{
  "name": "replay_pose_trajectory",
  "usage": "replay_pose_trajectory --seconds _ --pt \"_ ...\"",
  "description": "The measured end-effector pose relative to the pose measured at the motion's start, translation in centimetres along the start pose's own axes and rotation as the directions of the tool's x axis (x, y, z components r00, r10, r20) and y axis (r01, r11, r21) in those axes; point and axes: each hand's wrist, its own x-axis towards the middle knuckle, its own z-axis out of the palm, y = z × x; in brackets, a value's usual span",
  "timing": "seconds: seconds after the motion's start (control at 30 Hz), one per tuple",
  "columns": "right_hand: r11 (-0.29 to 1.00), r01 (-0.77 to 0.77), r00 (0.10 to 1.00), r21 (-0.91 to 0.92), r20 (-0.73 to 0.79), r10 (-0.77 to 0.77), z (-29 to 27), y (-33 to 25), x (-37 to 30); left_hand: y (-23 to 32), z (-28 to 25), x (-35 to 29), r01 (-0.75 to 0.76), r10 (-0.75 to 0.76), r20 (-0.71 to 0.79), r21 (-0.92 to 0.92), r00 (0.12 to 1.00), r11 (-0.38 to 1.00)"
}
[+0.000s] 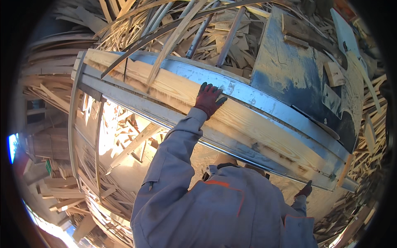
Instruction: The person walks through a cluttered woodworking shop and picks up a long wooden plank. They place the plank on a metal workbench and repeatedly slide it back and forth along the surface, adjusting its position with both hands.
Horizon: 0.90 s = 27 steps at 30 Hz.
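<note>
A long pale board with bark-stained edges lies lengthwise on a long metal machine table. My left hand, in a dark red work glove, rests on the board near its middle. Its fingers are spread, pressing flat with nothing in them. Toward the table's right end, my right hand, gloved the same way, is at the near metal edge. One finger points up along that edge; the other fingers are hard to make out. Beyond the board runs a worn bluish metal strip.
Thin wood strips cross the board's left part. A sawdust-covered dark tabletop with wood blocks stands at the far right. Offcuts pile behind, and more scrap lies left. A metal frame bounds the left end.
</note>
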Motion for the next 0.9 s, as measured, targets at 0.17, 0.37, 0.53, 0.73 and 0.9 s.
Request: replay_pose_trajectory --seconds 0.17,0.37,0.53,0.73,0.9 --pt "0.992 0.074 0.989 0.1 0.121 -0.086 3.9 -2.1 0.0 0.6 1.8 -0.4 0.074 -0.074 -0.044 -0.007 0.996 0.997" --pt "0.81 0.478 0.821 -0.34 -0.154 -0.549 5.4 0.0 -2.2 -0.3 0.8 -1.6 0.188 -0.187 -0.167 -0.009 0.968 0.982" --pt "0.809 0.473 0.799 -0.348 -0.218 -0.56 4.8 0.6 -6.1 -8.2 -3.2 -1.3 0.323 -0.272 -0.257 0.178 0.927 0.93" --pt "0.77 0.49 0.803 -0.409 -0.131 -0.581 8.8 1.4 -14.6 -23.7 -6.0 5.8 0.354 -0.299 -0.241 0.232 0.923 0.906" --pt "0.738 0.437 0.877 -0.515 0.06 -0.477 12.5 2.4 -23.5 -36.9 -6.9 13.5 0.352 -0.3 -0.189 0.388 0.935 0.852"
